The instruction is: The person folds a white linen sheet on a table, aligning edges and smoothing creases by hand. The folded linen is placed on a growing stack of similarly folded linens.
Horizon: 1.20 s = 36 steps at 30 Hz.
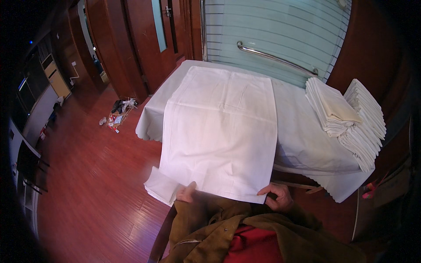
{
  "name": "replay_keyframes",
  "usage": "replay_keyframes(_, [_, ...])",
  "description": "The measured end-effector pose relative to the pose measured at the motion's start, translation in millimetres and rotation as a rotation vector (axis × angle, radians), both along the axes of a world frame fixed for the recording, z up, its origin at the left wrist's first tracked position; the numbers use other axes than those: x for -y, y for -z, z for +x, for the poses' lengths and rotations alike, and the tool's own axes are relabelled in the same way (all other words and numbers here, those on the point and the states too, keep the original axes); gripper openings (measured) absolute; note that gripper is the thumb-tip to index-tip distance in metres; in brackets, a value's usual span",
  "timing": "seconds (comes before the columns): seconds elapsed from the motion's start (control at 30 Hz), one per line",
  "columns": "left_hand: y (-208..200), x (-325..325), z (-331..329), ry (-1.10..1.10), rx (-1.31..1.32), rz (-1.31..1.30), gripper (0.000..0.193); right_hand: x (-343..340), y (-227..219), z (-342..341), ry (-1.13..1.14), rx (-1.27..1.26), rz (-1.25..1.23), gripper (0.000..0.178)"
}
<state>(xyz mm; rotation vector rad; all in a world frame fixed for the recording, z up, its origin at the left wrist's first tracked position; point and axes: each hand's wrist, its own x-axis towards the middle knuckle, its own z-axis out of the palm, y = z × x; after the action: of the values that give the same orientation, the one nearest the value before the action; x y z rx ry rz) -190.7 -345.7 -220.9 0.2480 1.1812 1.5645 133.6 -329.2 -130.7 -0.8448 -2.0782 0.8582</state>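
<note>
Head view: white cloth [219, 136] spread over draped tabletop [300, 147], near edge overhanging; right hand [279, 196] pinches near-right corner, left hand [187, 193] at near-left edge, grip unclear; seemingly to tension edge.

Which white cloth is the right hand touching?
The big spread-out top cloth, its near corner at the right hand; the folded piles lie farther right.
</note>
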Motion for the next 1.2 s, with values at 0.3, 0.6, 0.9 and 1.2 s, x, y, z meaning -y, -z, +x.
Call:
replay_keyframes(0.3, [-24.5,-26.8,-1.1,-0.104,0.448,0.138,0.023,0.8,-17.7,-3.5,0.007,0.073,0.033,0.028])
replay_keyframes(0.6, [16.4,-10.2,-38.9,-0.004,0.347,0.245,0.04,-4.8,-55.4,1.1,-0.066,0.094,0.131,0.027])
replay_keyframes(0.9, [-42.5,-9.3,-56.5,0.016,0.319,0.679,0.059,-28.5,-106.8,6.5,-0.151,0.043,0.281,0.028])
replay_keyframes(1.2, [-130.3,-38.1,-74.6,0.015,0.159,0.746,0.053,-70.1,-146.8,18.2,-0.163,-0.103,0.37,0.03])
